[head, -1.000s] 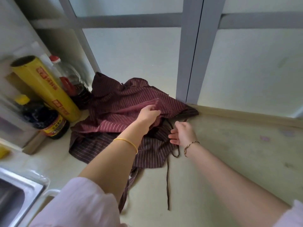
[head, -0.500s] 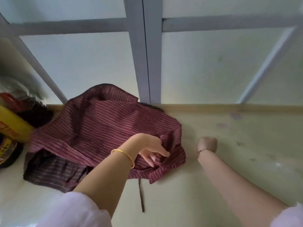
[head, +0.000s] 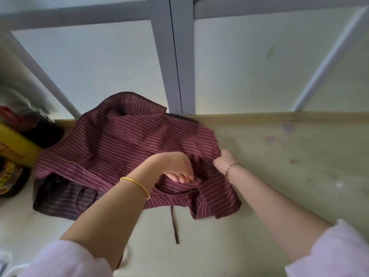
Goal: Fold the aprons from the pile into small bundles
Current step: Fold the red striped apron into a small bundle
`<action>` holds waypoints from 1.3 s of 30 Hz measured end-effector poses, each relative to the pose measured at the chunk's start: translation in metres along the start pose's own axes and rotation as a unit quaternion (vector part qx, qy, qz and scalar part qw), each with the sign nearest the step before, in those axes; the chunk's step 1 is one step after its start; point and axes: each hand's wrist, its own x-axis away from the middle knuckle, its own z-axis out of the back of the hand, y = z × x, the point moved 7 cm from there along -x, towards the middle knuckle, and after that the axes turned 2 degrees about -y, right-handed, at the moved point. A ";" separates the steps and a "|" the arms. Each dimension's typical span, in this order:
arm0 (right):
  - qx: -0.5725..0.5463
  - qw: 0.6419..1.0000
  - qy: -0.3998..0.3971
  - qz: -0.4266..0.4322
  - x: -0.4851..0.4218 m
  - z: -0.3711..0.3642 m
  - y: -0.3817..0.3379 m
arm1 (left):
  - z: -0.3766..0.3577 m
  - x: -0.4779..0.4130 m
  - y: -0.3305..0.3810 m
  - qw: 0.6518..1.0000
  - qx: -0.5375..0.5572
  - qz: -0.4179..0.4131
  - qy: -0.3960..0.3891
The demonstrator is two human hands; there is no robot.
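Maroon apron (head: 123,144) is now gripped at its edge by the right hand (head: 221,163), earlier apart, and held by fingers (head: 184,178) of the left hand (head: 173,166); spreading judged begun.

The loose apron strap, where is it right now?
In the head view, the strap lies on the pale counter just below the red striped apron, between the person's left forearm and right forearm.
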 end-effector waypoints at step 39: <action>-0.622 0.760 -0.125 -0.143 0.038 -0.049 0.070 | 0.070 0.087 0.152 0.925 0.212 -0.071 0.308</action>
